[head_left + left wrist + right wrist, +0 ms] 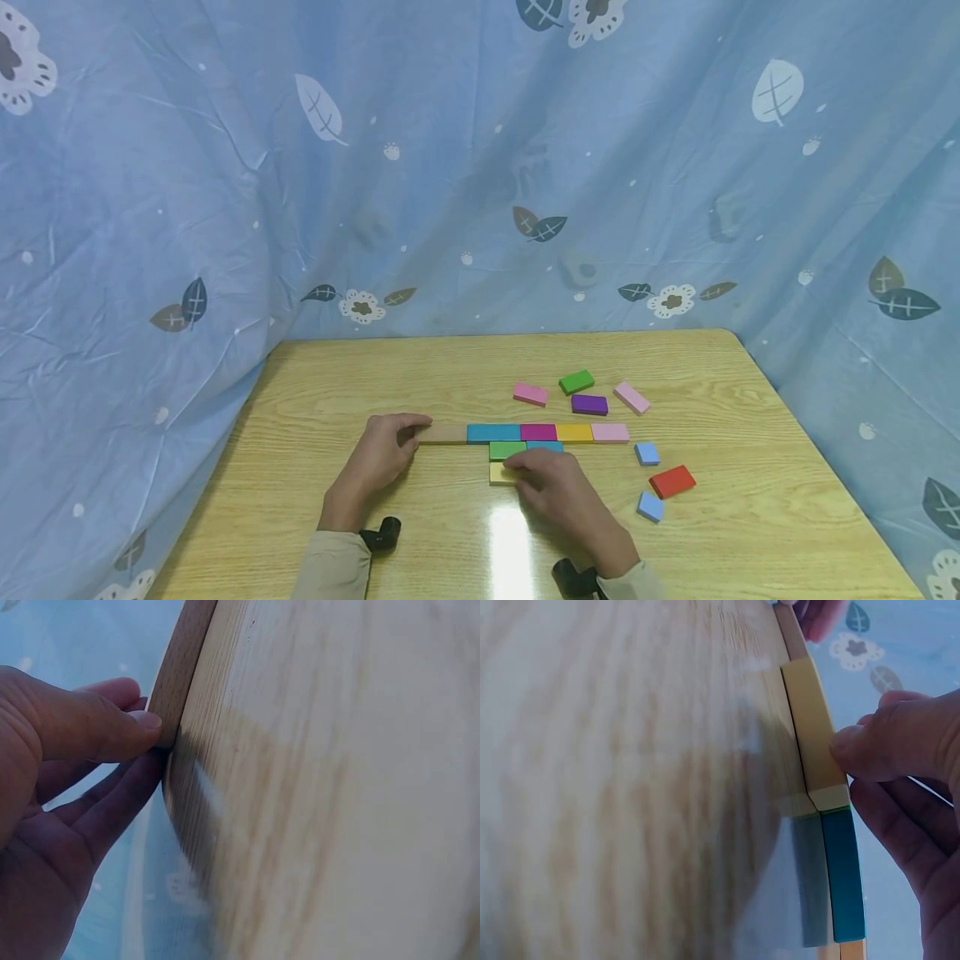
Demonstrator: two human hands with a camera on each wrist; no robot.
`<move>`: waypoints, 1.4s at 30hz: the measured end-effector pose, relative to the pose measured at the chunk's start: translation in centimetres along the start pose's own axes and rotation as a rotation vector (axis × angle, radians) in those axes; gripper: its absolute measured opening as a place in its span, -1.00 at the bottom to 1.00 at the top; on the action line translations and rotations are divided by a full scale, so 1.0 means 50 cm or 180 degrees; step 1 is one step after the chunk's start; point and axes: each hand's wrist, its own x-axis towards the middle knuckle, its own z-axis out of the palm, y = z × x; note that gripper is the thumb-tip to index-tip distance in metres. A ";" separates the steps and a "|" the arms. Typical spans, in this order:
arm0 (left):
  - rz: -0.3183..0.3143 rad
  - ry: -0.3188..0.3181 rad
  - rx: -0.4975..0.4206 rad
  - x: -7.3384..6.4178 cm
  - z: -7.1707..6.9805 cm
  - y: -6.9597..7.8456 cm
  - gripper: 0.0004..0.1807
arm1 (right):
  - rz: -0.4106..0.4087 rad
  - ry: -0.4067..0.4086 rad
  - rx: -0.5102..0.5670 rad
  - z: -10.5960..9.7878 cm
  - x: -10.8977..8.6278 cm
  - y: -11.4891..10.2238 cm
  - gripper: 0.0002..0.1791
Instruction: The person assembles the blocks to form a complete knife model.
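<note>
A row of flat blocks lies across the table. At its left end is a tan wooden block (444, 434), then a blue block (493, 432), a magenta one (538, 432), a yellow-orange one (574, 432) and a light pink one (610, 432). My left hand (382, 454) pinches the tan block's left end between thumb and fingers. Below the row, a green block (507, 451) and a teal-blue block (545, 446) sit side by side. Under the green one, my right hand (562, 492) pinches a pale yellow block (810, 727), thumb on its near side.
Loose blocks lie behind the row: pink (530, 394), green (577, 382), purple (589, 405) and light pink (632, 398). To the right are two light blue blocks (647, 454) and a red one (672, 482). A patterned blue curtain (450, 167) hangs behind the table (337, 375).
</note>
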 end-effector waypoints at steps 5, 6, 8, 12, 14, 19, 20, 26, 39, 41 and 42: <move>0.0003 -0.0010 0.0005 0.000 0.001 -0.001 -0.54 | 0.0001 0.0010 -0.0044 0.001 0.004 0.001 -0.67; 0.0002 -0.0012 0.0011 0.000 0.001 0.000 -0.54 | -0.0009 0.0014 -0.0055 0.001 0.004 0.002 -0.67; 0.0002 -0.0012 0.0021 0.001 0.001 0.000 -0.54 | -0.0042 0.0022 -0.0077 0.001 0.005 0.003 -0.68; -0.0005 -0.0011 0.0025 0.002 0.000 0.002 -0.55 | -0.0075 0.0034 -0.0117 0.001 0.006 0.004 -0.68; -0.0007 -0.0015 0.0028 0.002 0.000 0.002 -0.55 | -0.0068 0.0037 -0.0124 0.002 0.007 0.003 -0.68; 0.0003 -0.0005 0.0058 0.003 0.001 0.000 -0.54 | -0.0063 0.0042 -0.0112 0.003 0.008 0.003 -0.69; 0.0009 -0.0001 0.0061 0.003 0.001 0.000 -0.55 | -0.0075 0.0057 -0.0087 0.001 0.008 0.005 -0.69; 0.0055 0.0011 0.0060 0.003 0.002 -0.002 -0.55 | 0.0037 0.0233 0.0272 -0.047 -0.005 0.033 -0.71; 0.0045 0.0007 -0.0030 0.000 0.002 0.002 -0.55 | 0.1113 0.0481 0.0466 -0.250 -0.133 0.162 -0.68; 0.0040 0.0009 -0.0032 -0.001 0.002 0.001 -0.55 | 0.1275 0.0504 0.0402 -0.268 -0.154 0.178 -0.67; 0.0038 0.0006 -0.0036 -0.001 0.002 0.000 -0.55 | 0.1327 0.0517 0.0348 -0.274 -0.163 0.185 -0.67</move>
